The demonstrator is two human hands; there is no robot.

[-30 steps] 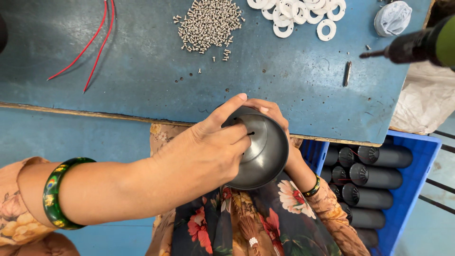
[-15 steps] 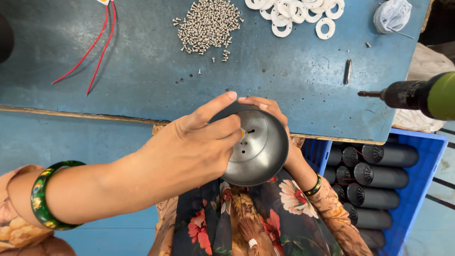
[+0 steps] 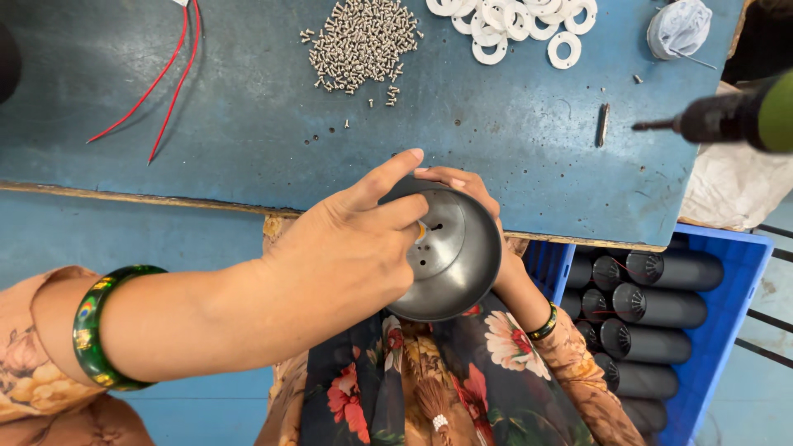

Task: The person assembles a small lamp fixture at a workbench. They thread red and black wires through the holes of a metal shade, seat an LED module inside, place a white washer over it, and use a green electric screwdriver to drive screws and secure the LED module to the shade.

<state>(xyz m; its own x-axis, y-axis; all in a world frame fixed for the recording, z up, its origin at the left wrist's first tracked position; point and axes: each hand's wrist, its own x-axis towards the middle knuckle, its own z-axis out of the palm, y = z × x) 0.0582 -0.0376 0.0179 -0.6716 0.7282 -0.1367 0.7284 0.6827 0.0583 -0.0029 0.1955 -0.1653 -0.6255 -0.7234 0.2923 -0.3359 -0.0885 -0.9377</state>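
Blue counter (image 3: 248, 124) carries loose screws (image 3: 359, 41) and white washers (image 3: 512, 21). Below its edge, the right hand (image 3: 475, 194) cups a grey metal bowl (image 3: 450, 252); the left hand (image 3: 355, 248) pinches something small inside, seemingly not yet fastened.

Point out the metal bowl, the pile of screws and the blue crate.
metal bowl (image 3: 458, 256): head view, on its inner wall.
pile of screws (image 3: 361, 41): head view, middle of the heap.
blue crate (image 3: 727, 306): head view, on its right rim.
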